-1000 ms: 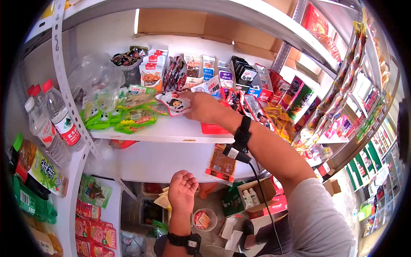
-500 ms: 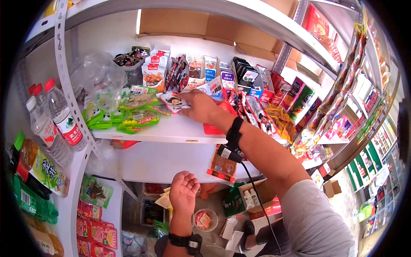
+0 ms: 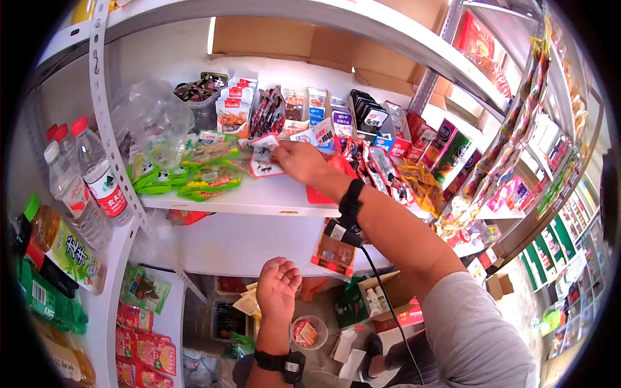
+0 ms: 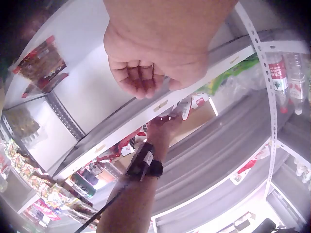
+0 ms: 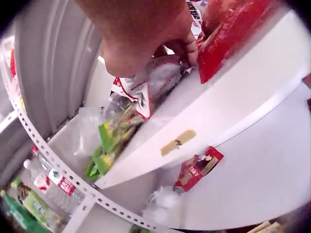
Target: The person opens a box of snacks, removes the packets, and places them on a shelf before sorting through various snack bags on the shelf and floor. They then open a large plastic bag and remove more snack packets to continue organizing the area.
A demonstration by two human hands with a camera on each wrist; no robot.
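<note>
Over the front of the upper shelf, my right hand pinches a white snack packet with a red border by its right side. In the right wrist view the packet hangs below the fingers, and part of it is covered by the hand. Green snack packets lie just left of it, and a red packet is under the wrist. My left hand is held in front of the lower shelf, palm up, its fingers loosely bent and nothing in them.
Behind the hand stand boxed and bagged snacks in a row. A clear plastic bag sits at the left by the perforated post. Drink bottles line the left side shelf. A brown packet lies on the lower shelf.
The white packet, lying flatter before, is now tilted more upright in my right hand. The hand has shifted only slightly; my left hand stays where it was.
</note>
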